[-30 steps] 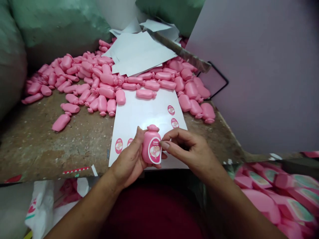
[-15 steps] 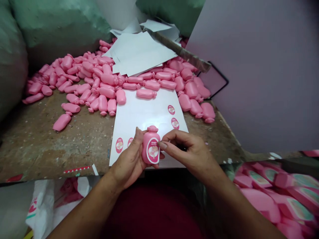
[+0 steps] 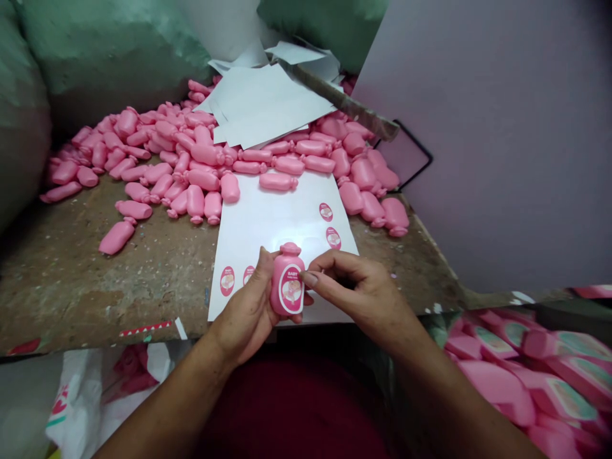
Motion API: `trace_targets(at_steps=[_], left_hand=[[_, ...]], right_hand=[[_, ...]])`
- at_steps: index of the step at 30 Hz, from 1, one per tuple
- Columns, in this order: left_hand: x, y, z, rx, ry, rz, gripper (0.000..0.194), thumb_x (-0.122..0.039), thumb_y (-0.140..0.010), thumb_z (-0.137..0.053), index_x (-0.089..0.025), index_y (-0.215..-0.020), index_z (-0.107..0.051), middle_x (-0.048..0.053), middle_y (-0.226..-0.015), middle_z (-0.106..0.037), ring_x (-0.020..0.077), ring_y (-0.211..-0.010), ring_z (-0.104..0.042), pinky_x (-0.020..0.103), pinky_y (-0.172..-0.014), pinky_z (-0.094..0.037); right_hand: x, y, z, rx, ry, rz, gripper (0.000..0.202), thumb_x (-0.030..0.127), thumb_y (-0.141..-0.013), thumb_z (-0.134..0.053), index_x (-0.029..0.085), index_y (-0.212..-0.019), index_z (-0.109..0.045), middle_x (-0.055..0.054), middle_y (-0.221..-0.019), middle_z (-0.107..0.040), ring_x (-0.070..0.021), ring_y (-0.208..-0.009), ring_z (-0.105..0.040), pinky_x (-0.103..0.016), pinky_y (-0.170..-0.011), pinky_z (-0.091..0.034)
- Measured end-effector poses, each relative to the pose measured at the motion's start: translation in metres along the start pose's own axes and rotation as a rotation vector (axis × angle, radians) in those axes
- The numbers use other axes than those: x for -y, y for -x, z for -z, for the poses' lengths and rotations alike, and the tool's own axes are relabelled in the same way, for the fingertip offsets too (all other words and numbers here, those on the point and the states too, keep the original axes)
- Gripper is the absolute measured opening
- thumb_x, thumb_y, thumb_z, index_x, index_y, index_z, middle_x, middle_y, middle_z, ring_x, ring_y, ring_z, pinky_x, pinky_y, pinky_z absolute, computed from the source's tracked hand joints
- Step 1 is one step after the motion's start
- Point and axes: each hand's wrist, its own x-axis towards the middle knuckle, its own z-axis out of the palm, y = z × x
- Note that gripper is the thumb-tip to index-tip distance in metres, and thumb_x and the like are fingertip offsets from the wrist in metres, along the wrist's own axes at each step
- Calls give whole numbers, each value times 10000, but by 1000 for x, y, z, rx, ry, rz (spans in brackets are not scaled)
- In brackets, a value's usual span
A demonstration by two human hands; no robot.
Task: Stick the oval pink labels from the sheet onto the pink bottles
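Head view: a small pink bottle (image 3: 278,275) is held upright above the near part of a white sheet (image 3: 268,223), with an oval label (image 3: 291,292) on its front.
Just changed: the label's right edge is seen closer in against the bottle's side than a second ago, when it was jutting out slightly.
Label contact: most of the oval appears to be laid on; whether its right edge is fully stuck cannot be told.
Left hand (image 3: 246,315): the bottle is clasped from the left, with the thumb raised along its side and the fingers curled behind.
Right hand (image 3: 370,290): thumb and forefinger are brought close together at the label's upper right edge (whether the edge is pinched or only pressed cannot be told); the other fingers are bent in.
Around: oval stickers (image 3: 333,238) are left on the sheet, and unlabelled bottles (image 3: 203,179) are heaped beyond, partly under loose papers (image 3: 262,102).
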Motion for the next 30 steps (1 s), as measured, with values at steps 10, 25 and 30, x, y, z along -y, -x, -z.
trace_targets(at_steps=[10,25,30], left_hand=[[1,1,-2,-6,28,-1,565,-680,-840,-607,-209,-1151,-588,42,-876,-674,181,-787,-684,229,-565,-502],[-5,6,0,66,-36,45,433,-184,-823,-709,-248,-1219,-545,5,-947,-593,158,-847,-652,259,-701,-511],[-3,5,1,36,-72,23,541,-129,-763,-743,-236,-1239,-509,26,-1004,-621,150,-853,-642,263,-709,-477]], right_hand=[[-1,2,-1,-6,-29,17,220,386,-837,-650,202,-718,-658,11,-615,-650,-133,-587,-533,-268,-569,-382],[-2,3,0,-85,171,103,211,390,-864,-636,208,-766,-677,31,-590,-582,-122,-554,-480,-261,-552,-355],[-10,3,5,-282,432,236,165,374,-889,-629,232,-832,-689,-14,-726,-677,-157,-627,-546,-307,-677,-379]])
